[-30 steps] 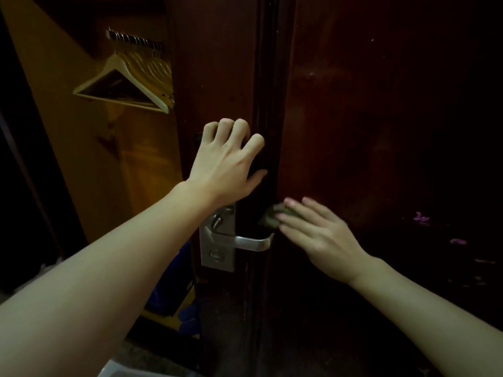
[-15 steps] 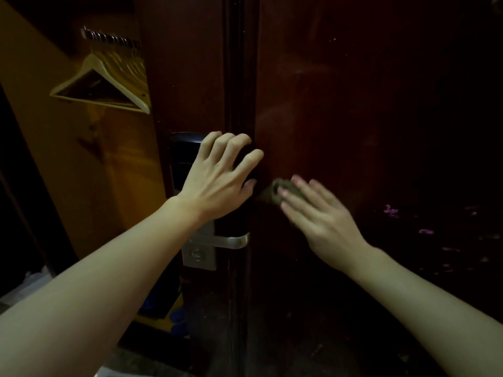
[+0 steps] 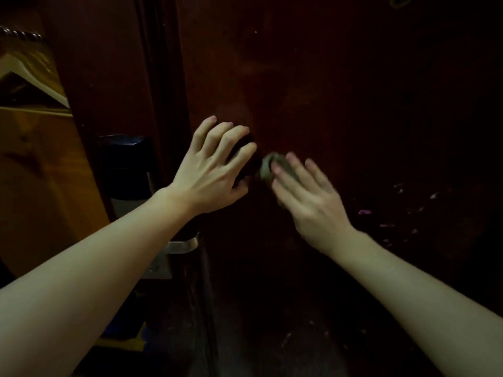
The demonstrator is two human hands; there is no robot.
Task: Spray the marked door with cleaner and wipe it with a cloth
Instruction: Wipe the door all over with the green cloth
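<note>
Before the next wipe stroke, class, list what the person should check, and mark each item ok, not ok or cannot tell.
1. Cloth under the right hand, pressed to the door: ok.
2. Left hand braced on the door, clear of the cloth: ok.
3. Purple marks wiped off: not ok, they sit to the right of the cloth.
4. Door wet with cleaner: cannot tell, too dark.
5. Spray bottle within reach: cannot tell, none in view.
6. Lever handle clear of the wiping path: ok, it is lower left.
</note>
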